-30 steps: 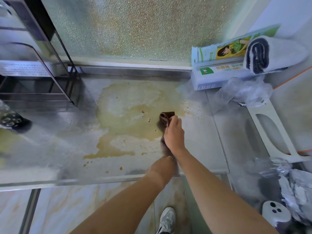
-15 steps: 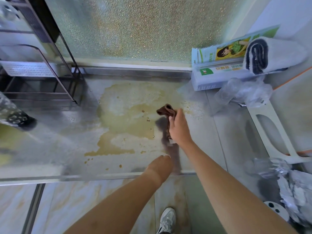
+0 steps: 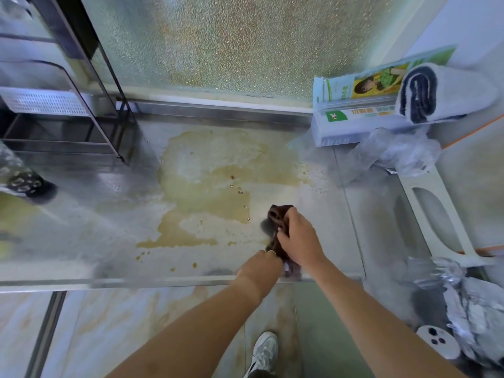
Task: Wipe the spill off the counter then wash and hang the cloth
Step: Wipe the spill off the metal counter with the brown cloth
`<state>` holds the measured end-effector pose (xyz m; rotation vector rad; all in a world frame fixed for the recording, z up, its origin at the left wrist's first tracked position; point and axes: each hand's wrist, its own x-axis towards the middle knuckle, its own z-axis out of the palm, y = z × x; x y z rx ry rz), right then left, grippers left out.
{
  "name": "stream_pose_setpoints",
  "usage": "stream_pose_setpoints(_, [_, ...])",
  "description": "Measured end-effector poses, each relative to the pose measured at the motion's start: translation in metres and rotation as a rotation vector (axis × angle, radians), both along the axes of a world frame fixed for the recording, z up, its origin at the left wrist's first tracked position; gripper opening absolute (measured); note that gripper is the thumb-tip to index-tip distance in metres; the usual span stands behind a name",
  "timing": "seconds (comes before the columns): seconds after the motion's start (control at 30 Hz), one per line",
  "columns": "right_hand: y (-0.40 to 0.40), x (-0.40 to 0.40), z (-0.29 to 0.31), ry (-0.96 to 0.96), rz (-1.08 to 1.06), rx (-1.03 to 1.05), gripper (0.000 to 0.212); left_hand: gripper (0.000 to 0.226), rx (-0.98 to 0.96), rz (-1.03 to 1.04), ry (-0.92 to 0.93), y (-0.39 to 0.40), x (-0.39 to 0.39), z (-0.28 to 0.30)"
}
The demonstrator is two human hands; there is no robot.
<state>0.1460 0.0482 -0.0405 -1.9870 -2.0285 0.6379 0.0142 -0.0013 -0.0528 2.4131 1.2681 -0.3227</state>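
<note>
Item: brown cloth (image 3: 278,222), on the steel counter (image 3: 81,241) at the spill's near right edge. My right hand (image 3: 298,237) grips it bunched; it has pulled back toward the counter lip from mid-spill a second ago. Left hand (image 3: 260,268): fingers curled at the cloth's lower end, grip unclear. Yellow-brown spill (image 3: 207,184): largely unwiped, so wiping has barely started. Cling-film box (image 3: 354,115): Chinese lettering, green logo, illegible.
</note>
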Motion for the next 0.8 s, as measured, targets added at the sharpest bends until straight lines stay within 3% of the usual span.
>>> stream_pose_setpoints(0.2, [0.008,-0.027,-0.007,0.058,-0.025,0.081,0.02,0.043,-0.029,0.015,-0.105,-0.002,-0.006,-0.007])
stream_pose_setpoints(0.43, [0.031,-0.068,-0.01,0.133,-0.001,0.092,0.022,0.051,-0.136,0.033,-0.054,-0.002,0.0,-0.021])
stream_pose_setpoints(0.8, [0.058,-0.063,0.009,0.408,-0.131,0.045,0.015,0.047,-0.342,0.134,0.082,0.02,0.007,0.018])
